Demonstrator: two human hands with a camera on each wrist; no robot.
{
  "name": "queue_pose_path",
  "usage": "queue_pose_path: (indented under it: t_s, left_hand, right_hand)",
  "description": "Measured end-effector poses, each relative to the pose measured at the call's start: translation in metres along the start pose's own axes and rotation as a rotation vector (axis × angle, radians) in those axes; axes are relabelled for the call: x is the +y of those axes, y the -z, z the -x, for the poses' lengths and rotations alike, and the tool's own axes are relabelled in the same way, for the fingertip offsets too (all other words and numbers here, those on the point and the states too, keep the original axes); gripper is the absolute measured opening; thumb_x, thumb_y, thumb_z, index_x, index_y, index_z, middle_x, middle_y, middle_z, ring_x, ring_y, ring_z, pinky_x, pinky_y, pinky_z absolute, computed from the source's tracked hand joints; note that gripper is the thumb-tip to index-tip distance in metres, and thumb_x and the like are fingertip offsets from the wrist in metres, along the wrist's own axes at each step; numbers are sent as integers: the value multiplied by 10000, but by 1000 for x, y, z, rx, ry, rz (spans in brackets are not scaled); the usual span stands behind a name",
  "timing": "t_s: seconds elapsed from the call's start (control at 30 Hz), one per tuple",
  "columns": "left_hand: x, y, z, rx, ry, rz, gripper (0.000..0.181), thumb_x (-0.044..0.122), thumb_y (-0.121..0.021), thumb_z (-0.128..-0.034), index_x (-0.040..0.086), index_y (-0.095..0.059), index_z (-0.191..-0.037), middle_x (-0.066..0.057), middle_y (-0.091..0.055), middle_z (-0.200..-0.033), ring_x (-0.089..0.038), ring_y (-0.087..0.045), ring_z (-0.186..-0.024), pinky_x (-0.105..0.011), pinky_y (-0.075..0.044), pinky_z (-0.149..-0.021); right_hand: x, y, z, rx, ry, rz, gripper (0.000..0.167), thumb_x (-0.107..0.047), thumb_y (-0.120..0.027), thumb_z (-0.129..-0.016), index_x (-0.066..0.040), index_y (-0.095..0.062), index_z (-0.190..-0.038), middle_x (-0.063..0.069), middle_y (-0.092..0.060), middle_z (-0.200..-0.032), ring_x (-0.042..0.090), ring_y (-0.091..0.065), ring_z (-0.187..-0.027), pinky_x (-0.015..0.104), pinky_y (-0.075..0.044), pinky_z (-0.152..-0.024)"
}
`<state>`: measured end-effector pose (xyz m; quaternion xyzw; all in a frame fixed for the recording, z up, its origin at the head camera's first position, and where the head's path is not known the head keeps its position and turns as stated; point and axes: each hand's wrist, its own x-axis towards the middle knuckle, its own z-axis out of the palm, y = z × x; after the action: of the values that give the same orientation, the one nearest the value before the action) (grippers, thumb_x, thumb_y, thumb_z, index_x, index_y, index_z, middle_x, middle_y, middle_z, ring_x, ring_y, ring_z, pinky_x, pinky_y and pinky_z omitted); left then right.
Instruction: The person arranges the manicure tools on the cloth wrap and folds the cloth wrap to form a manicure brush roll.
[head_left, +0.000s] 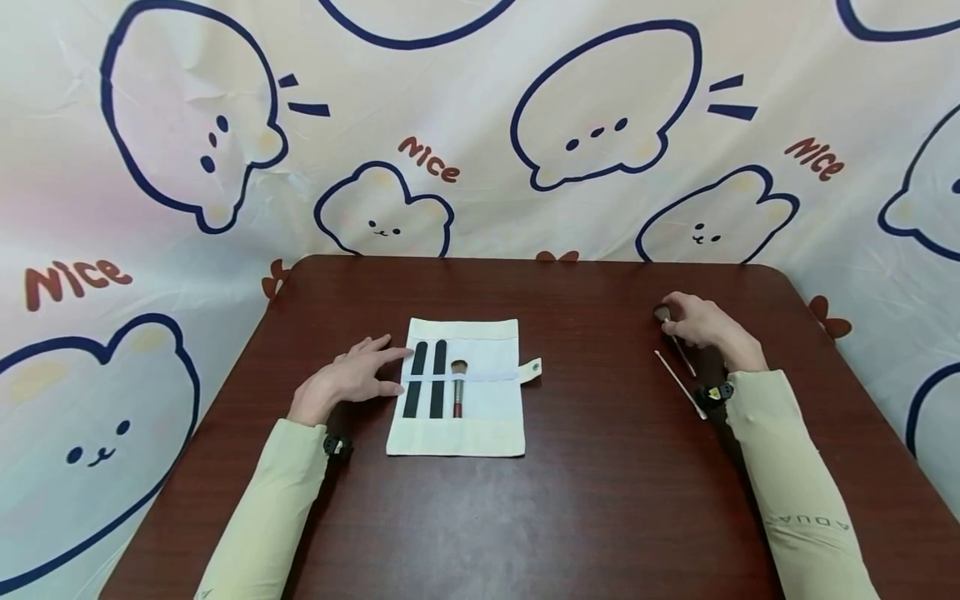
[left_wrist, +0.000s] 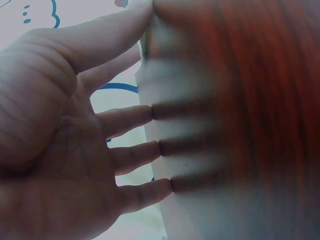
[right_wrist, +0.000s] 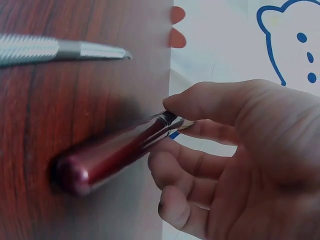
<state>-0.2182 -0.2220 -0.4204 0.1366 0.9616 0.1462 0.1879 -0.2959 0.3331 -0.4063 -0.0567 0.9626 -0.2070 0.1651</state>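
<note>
A white fabric roll pouch (head_left: 491, 408) lies unfolded on the table. Under its elastic band sit two dark flat strips (head_left: 438, 392) and a makeup brush (head_left: 458, 392) with a red-tipped handle. My left hand (head_left: 348, 379) rests at the pouch's left edge, fingers spread, thumb and index finger touching the cloth; the left wrist view shows its bare palm (left_wrist: 55, 125). At the right, my right hand (head_left: 701, 323) pinches a second makeup brush (right_wrist: 115, 157) near its metal collar. Its dark red handle slants down toward the table. The fingers partly hide the bristles.
A thin silver tool (head_left: 678, 383) with a textured grip and a bent tip lies beside the right hand. A snap tab (head_left: 530, 371) sticks out from the pouch's right side. The brown table (head_left: 465, 525) meets a printed curtain (head_left: 480, 108) at the back and sides.
</note>
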Motion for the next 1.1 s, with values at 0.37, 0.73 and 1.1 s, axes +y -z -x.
queue_pose_path:
  t_s: [0.37,0.73,1.1]
  left_hand:
    - [1,2,0,-2,10,6,654,331,-696,-897,223,-436,-1487,-252,-187,-1611,-511,-113,-1473,-734,-176,-1110]
    - [1,1,-1,-3,0,20,658,333,-707,-890,222,-444,-1483,-250,-188,-1612,-507,-110,-1477,-729,-171,-1117]
    - [1,1,-1,0,-7,5,663,338,-708,-888,213,-444,-1483,-261,-196,-1606,-519,-120,-1469,-739,-180,-1105]
  right_hand:
    - [-25,8,2,142,122,-48,518,-239,-560,-980,-81,-385,-1441,203,-625,-1047,206,-646,-690,346,-521,-605]
    - [-70,-11,-11,153,275,-220,501,-243,-607,-972,-150,-424,-1429,139,-643,-926,313,-643,-707,334,-524,-566]
    - [-120,-29,-26,88,380,-348,504,-268,-616,-967,-195,-438,-1432,132,-641,-924,398,-630,-739,478,-545,-614]
